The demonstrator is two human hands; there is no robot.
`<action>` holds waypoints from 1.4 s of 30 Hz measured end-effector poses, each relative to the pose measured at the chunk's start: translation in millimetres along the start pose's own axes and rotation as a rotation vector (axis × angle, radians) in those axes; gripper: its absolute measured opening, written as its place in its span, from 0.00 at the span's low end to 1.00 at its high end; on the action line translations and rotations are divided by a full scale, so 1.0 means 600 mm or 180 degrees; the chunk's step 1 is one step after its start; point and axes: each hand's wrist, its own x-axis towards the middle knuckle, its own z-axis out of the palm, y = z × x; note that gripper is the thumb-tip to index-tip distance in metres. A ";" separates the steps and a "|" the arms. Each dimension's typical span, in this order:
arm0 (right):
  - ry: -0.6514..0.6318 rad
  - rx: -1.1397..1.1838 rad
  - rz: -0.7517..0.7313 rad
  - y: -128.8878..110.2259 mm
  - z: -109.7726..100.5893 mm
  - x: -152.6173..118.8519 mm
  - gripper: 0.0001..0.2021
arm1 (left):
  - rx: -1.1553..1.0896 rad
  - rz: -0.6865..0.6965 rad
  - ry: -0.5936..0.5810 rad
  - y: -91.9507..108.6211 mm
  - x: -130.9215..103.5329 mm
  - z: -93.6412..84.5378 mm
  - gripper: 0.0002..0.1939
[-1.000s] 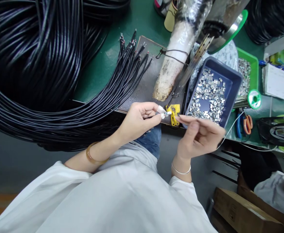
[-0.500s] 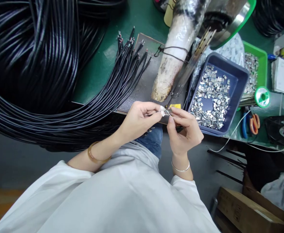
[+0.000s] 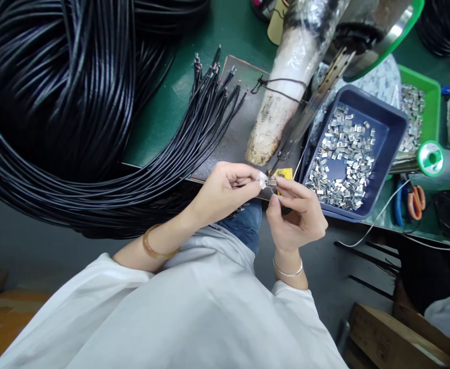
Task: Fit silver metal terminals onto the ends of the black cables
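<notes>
My left hand (image 3: pixel 228 189) is closed in a pinch, with white wrapping on a fingertip. It holds a small silver metal connector (image 3: pixel 271 182) that looks like a plug shell. My right hand (image 3: pixel 298 210) is close against it on the right, thumb and fingers drawn together around a thin wire (image 3: pixel 272 191), whose kind I cannot make out. Just above the fingertips is the thin dark tip of a soldering iron (image 3: pixel 274 166), slanting down from the upper right. A yellow piece (image 3: pixel 285 173) lies behind my right fingertips.
Black cables (image 3: pixel 148 184) with stripped ends curve over the green table (image 3: pixel 151 128) at left. A plastic-wrapped duct (image 3: pixel 282 97) hangs above the hands. At right are a blue tray (image 3: pixel 388 148) of metal shells, a green tray (image 3: pixel 432 113), a solder spool (image 3: pixel 430 159) and pliers (image 3: pixel 415 202).
The view has shifted, so the table things appear farther right. The connector between my hands shows more plainly, and my right thumb sits slightly lower, away from its fingers.
</notes>
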 end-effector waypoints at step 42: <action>-0.0050 -0.0585 -0.0173 -0.004 0.001 0.011 0.10 | -0.0248 -0.0227 0.0097 0.010 -0.003 0.004 0.04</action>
